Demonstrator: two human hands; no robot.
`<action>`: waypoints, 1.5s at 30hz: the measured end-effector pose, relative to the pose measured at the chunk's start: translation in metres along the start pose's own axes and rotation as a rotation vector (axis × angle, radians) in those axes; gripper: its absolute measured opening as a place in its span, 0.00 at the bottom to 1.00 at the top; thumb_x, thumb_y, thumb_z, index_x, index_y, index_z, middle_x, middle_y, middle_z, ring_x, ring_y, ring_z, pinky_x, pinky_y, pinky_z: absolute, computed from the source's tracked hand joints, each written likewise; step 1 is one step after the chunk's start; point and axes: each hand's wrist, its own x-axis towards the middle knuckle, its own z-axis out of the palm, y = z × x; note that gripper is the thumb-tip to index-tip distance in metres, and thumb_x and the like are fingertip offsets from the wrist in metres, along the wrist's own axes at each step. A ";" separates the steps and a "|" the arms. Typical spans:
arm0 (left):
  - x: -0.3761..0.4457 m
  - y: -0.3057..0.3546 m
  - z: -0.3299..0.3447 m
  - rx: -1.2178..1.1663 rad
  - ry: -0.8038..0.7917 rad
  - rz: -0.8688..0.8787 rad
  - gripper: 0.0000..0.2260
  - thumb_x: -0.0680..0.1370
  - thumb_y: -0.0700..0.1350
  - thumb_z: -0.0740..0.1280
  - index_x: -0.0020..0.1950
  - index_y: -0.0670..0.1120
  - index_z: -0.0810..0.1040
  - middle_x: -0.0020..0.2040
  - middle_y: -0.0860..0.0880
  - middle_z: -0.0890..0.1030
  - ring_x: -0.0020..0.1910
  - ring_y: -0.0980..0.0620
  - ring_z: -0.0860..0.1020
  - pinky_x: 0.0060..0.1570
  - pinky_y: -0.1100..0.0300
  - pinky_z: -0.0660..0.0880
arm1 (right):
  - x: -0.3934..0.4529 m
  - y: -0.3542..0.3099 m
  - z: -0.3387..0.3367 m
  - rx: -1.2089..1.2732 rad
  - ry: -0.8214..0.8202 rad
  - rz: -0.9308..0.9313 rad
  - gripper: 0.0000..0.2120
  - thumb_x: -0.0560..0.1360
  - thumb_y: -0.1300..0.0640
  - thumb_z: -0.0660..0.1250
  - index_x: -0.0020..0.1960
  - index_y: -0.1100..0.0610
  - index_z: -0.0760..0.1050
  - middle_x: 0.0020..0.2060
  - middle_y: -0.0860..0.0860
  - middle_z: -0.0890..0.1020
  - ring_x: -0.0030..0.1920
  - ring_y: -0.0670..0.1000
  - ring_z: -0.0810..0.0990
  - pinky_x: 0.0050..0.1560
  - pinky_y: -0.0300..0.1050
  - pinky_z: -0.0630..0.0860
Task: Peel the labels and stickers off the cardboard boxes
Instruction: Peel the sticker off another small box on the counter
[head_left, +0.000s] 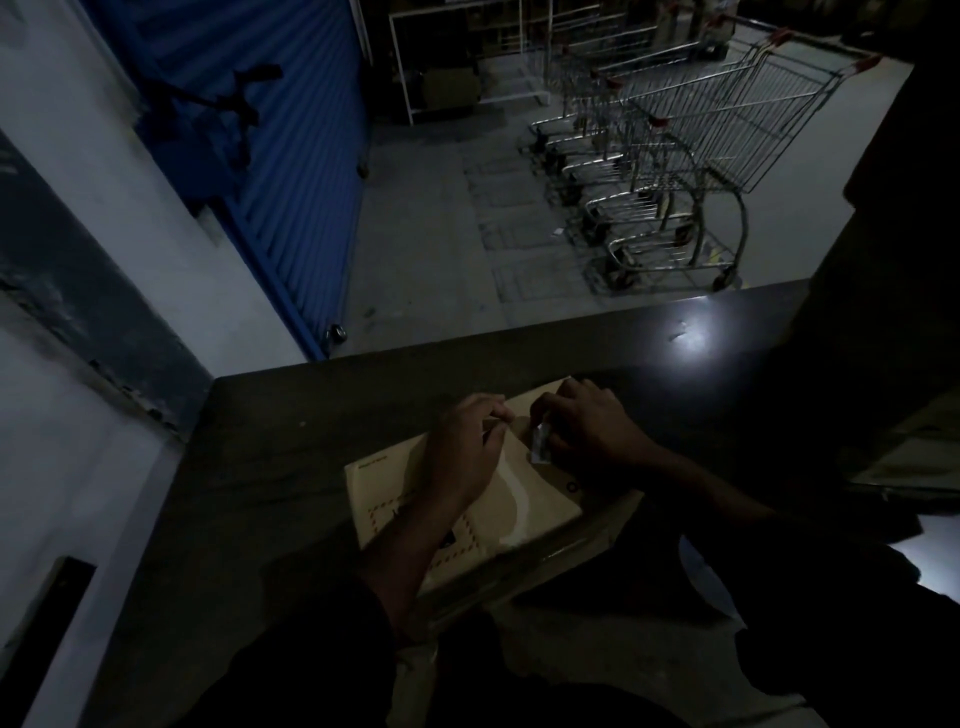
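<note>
A flat tan cardboard box (524, 493) lies on a dark counter (291, 467) in dim light, with dashed red markings near its front left corner. My left hand (462, 452) presses down on the box top, fingers curled near the far edge. My right hand (587, 426) pinches a small pale sticker (540, 444) that stands partly lifted off the box top, close to the left fingertips. Both forearms reach in from below.
A row of nested metal shopping carts (675, 156) stands on the grey floor beyond the counter. A blue roller shutter (270, 156) and a white wall (78, 467) are at left. A dark bulky shape (893, 312) rises at the counter's right end.
</note>
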 end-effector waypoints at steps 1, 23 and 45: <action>0.000 0.000 0.000 0.000 -0.002 -0.001 0.07 0.78 0.40 0.67 0.53 0.49 0.80 0.62 0.53 0.77 0.60 0.60 0.74 0.52 0.73 0.66 | 0.001 -0.001 0.000 -0.007 -0.002 0.005 0.15 0.76 0.43 0.64 0.62 0.43 0.72 0.55 0.49 0.70 0.54 0.50 0.68 0.49 0.46 0.62; 0.000 0.001 -0.002 -0.017 -0.015 -0.025 0.09 0.79 0.40 0.66 0.57 0.49 0.80 0.63 0.54 0.76 0.58 0.62 0.73 0.52 0.72 0.68 | -0.001 0.000 0.004 -0.005 0.020 0.002 0.15 0.75 0.41 0.64 0.60 0.42 0.71 0.54 0.45 0.67 0.51 0.44 0.62 0.51 0.44 0.60; 0.000 -0.002 0.000 -0.062 0.020 -0.002 0.07 0.78 0.38 0.67 0.51 0.48 0.82 0.58 0.52 0.78 0.59 0.58 0.75 0.59 0.61 0.74 | -0.002 -0.005 0.002 -0.052 -0.005 0.021 0.23 0.71 0.36 0.54 0.61 0.44 0.72 0.55 0.50 0.71 0.56 0.52 0.70 0.50 0.46 0.58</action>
